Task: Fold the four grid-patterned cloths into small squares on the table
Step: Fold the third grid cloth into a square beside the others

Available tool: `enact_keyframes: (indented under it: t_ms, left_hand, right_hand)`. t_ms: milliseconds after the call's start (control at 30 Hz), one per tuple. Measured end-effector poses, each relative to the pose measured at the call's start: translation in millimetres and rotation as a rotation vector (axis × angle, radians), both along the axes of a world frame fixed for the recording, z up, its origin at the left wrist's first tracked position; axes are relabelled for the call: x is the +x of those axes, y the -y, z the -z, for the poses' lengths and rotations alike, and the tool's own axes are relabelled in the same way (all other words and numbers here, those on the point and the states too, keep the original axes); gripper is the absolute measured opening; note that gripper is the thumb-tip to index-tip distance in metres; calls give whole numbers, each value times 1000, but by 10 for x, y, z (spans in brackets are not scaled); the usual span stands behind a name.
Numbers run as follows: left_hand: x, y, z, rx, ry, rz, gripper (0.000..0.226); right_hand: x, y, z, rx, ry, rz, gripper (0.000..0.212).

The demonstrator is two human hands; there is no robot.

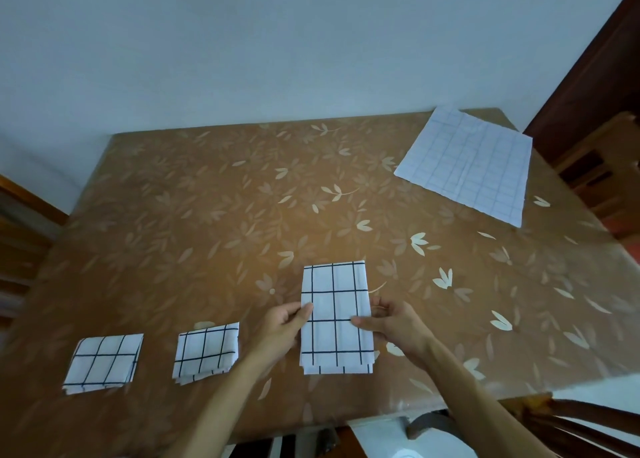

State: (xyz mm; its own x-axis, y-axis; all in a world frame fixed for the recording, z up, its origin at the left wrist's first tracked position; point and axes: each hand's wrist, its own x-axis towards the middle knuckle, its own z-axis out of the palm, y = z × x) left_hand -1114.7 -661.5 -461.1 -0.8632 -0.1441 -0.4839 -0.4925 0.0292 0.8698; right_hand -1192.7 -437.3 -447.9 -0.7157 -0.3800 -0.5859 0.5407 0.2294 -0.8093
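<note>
A white cloth with dark grid lines [334, 284] lies folded into a long narrow rectangle near the table's front edge. My left hand [282, 326] pinches its left edge at mid-length, thumb on top. My right hand [393, 326] grips the right edge at the same height, thumb across the cloth. Two more grid cloths lie folded into small squares to the left: one [104, 362] at the far left, one [206, 352] closer to my left hand. A fourth grid cloth [469, 164] lies spread flat at the table's far right corner.
The table [214, 215] wears a brown cover with pale flower prints and stands against a white wall. Wooden chairs stand at the left, at the far right [599, 166] and at the near right [588, 430].
</note>
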Motion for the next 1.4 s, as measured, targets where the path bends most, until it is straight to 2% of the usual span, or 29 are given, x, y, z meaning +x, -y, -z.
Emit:
enact_keyframes:
  t_ms: [233, 367, 533, 633, 700, 767, 833, 933, 1000, 1100, 1200, 1300, 1400]
  left_hand:
    - [-19, 1, -110, -10, -49, 41, 18]
    - [15, 59, -134, 18, 2, 66, 21]
    - [21, 138, -165, 121, 50, 42, 25]
    - [-13, 120, -135, 245, 63, -71, 29]
    - [-32, 111, -92, 348, 73, -137, 24]
    - [-24, 117, -46, 399, 75, -155, 18]
    - [-10, 132, 0, 412, 66, -153, 28]
    - [-6, 144, 3, 394, 63, -163, 28]
    - [-6, 147, -35, 384, 64, -190, 24]
    - [33, 183, -23, 342, 73, -156, 14]
    - [91, 262, 45, 322, 115, -132, 7]
    - [140, 306, 107, 287, 164, -189, 12]
    - [199, 335, 217, 161, 220, -231, 16]
  right_hand:
    - [26, -61, -78, 0, 39, -111, 22]
    - [8, -97, -85, 15, -6, -109, 21]
    - [-26, -112, -72, -55, -26, -105, 26]
    - [-28, -101, -76, -123, -25, -86, 25]
    - [-17, -87, -88, -168, -1, -52, 24]
    - [-14, -93, -68, -157, 35, -9, 31]
    - [-16, -92, -69, -152, 50, 0, 38]
    - [-10, -101, -80, -144, 63, -84, 20]
    - [-7, -105, -73, -131, 72, -87, 26]
    - [8, -65, -5, -100, 13, -69, 20]
    - [19, -1, 122, -66, -17, -67, 29]
    - [40, 69, 179, -31, -6, -52, 33]
    - [82, 119, 247, 28, -48, -59, 36]
